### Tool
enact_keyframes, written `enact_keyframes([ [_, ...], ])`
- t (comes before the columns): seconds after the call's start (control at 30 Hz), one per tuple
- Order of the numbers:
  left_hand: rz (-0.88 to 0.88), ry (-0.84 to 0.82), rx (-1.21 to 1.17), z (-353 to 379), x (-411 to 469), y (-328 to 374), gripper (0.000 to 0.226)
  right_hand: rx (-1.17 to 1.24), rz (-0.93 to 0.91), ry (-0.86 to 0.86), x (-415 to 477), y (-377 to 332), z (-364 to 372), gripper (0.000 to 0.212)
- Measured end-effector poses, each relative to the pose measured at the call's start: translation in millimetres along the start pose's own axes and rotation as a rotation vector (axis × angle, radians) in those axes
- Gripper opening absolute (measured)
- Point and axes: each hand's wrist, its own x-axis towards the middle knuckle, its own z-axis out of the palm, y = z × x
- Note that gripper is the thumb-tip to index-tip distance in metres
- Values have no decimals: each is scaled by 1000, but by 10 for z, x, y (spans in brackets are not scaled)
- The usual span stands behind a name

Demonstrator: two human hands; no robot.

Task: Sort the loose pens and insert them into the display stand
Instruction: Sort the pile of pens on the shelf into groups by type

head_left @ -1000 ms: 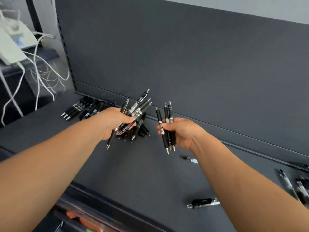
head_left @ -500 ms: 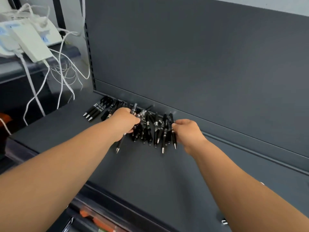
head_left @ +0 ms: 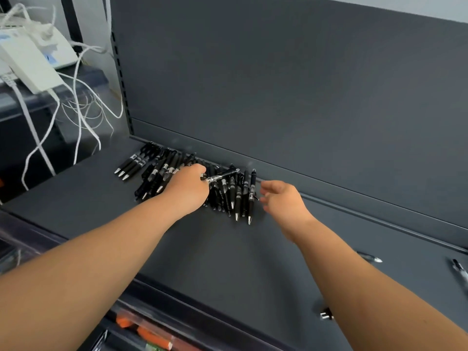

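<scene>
head view, shelf stock. right hand (head_left: 281, 198) is empty now, fingers (head_left: 269, 184) spread and relaxed, just beside the right end of the row of pens (head_left: 228, 193) and not touching it. a second ago this hand held three pens upright in the air. half a second ago it was laying them down. those three pens (head_left: 249, 196) now lie at the row's right end, tips toward the person, tops against the foot of the back panel (head_left: 278, 84).

left hand (head_left: 188, 191) is over the middle of the row, fingers curled under and hidden. they pinch a slanted pen (head_left: 221, 176) that sticks out rightward across the others. the bundle it carried a second ago looks thinner. how many remain in the grip, cannot tell.

the row lies flat on the dark shelf (head_left: 228, 262). no separate display stand shows. judgement: right batch delivered, left batch partly so. stray pens (head_left: 373, 259) lie well apart to the right, likely the free hand's next errand.
</scene>
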Motion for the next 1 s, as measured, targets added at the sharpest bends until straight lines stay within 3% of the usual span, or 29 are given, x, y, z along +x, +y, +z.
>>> enact_keyframes([
  [0.2, 157, 55, 193, 118, -180, 194, 51, -54, -97, -92, -151, 125, -328, 40],
  [0.4, 380, 0, 282, 399, -440, 610, 56, -260, -198, -21, -406, 267, -965, 38],
  [0.6, 500, -273, 292, 781, -810, 955, 49, -433, -179, -31, -765, 526, -1574, 35],
  [0.77, 541, -433, 342, 1103, -1097, 1229, 29, -520, -138, 1, -899, 751, -1835, 26],
  [1.0, 569, -620, 539, 1419, -1391, 1392, 43, -584, -99, -83, -1038, 999, -1984, 23],
])
